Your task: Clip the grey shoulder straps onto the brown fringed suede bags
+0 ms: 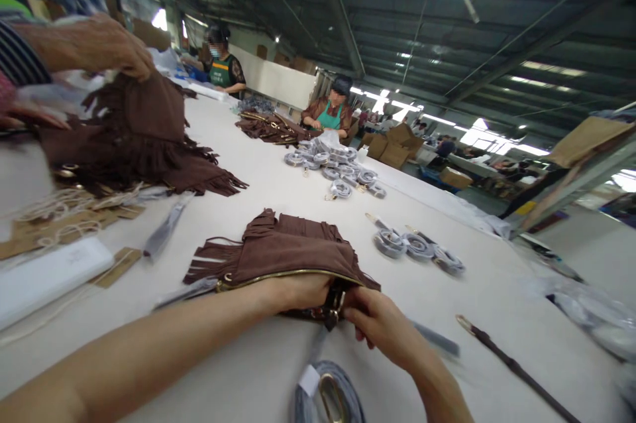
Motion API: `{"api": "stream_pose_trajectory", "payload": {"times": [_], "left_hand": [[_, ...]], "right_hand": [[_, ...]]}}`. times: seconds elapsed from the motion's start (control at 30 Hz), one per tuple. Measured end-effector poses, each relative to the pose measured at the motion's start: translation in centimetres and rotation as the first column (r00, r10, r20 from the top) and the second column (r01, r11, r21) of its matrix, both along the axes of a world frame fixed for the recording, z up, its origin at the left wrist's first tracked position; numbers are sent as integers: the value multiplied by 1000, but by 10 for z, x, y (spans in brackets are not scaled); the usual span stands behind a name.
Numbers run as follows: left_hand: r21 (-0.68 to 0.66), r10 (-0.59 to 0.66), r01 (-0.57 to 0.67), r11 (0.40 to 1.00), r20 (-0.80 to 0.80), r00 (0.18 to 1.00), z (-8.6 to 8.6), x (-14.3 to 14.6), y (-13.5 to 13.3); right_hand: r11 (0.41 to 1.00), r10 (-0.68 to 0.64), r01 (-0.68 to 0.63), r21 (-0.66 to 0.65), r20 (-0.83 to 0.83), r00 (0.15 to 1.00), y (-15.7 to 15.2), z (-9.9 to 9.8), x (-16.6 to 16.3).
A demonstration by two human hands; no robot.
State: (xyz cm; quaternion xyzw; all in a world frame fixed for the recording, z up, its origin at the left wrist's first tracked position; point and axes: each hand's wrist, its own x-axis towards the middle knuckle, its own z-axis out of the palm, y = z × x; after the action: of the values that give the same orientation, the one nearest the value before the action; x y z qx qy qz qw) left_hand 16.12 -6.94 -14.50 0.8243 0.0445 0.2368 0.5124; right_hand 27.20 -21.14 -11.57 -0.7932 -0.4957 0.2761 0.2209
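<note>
A brown fringed bag (pixel 293 250) lies on the white table in front of me, its gold zipper open towards me. My left hand (pixel 308 290) reaches into the opening, and its fingers are hidden inside. At the right end of the zipper, my right hand (pixel 375 320) is closed on the bag's edge, fingers curled. Between the hands a dark strap end with a metal buckle (pixel 336 300) shows at the opening. Just below the bag lies a coiled strap (pixel 330 396) in grey wrapping with a gold clasp.
Wrapped strap coils (pixel 417 247) lie to the right, with a larger pile (pixel 332 161) behind. A loose brown strap (pixel 511 363) is at lower right. At left, a co-worker's hand (pixel 116 45) holds a brown fringed bag (pixel 154 108), near tags and a white block (pixel 54 277).
</note>
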Motion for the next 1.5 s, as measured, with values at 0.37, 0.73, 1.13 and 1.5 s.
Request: {"api": "stream_pose_trajectory", "payload": {"times": [0.37,0.73,1.13,1.5], "left_hand": [[-415,-66,27,909,-78,995,49,-41,-18],[-571,28,-56,819,-59,998,31,-18,-39],[-573,208,-175,801,-7,978,18,-14,-43],[-596,216,-186,781,-22,976,21,-15,-40]], "right_hand": [[996,46,-12,89,-389,920,-13,21,-8],[962,-31,15,272,54,998,-27,52,-6],[740,-129,342,580,-376,918,1,34,-15],[779,-86,356,517,-474,876,7,31,-31]]}}
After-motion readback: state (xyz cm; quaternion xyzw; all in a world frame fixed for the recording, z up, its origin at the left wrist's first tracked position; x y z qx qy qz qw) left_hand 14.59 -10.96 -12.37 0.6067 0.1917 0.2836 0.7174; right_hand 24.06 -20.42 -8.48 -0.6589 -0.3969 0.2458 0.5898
